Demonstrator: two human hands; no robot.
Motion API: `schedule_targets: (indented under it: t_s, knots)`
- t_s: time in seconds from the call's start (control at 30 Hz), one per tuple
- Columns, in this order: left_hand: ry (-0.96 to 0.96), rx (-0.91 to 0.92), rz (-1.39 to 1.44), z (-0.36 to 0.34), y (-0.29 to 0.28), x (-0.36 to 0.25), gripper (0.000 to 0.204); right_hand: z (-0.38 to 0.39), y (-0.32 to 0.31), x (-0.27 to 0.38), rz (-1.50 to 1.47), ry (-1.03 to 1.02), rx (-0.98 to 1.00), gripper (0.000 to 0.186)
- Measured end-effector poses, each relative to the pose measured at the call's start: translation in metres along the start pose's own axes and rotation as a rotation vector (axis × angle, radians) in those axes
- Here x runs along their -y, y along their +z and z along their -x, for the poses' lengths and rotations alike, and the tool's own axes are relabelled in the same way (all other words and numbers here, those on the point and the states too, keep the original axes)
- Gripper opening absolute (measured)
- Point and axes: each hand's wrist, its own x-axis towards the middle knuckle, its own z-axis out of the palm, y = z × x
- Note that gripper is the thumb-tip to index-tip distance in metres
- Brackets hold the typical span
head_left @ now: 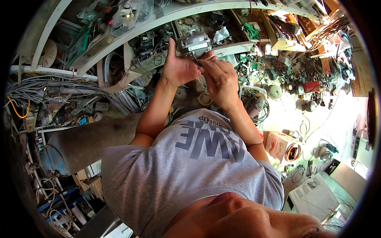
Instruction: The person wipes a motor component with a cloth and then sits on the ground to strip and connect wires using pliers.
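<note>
shelf | grey, cluttered | on it: green rag, wire coils, small parts

Small grey round motor with a pale label, held up at upper centre of frame, lying sideways.

Small motor rests atop both hands — shelf behind, cables left.
</note>
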Motion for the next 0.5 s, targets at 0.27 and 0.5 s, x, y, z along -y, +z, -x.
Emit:
schedule_targets:
  t_s: [0.27,0.5]
  knots:
    - [-0.019,0.016,0.075,0.0041,-0.0012,-0.0012,0.091,0.0026,0.0027,0.0005,-0.008,-0.001,0.011,0.027]
    - [-0.026,0.025,0.125,0.0058,0.0000,0.0014,0.088,0.0054,0.0045,0.0008,-0.018,-0.019,-0.012,0.026]
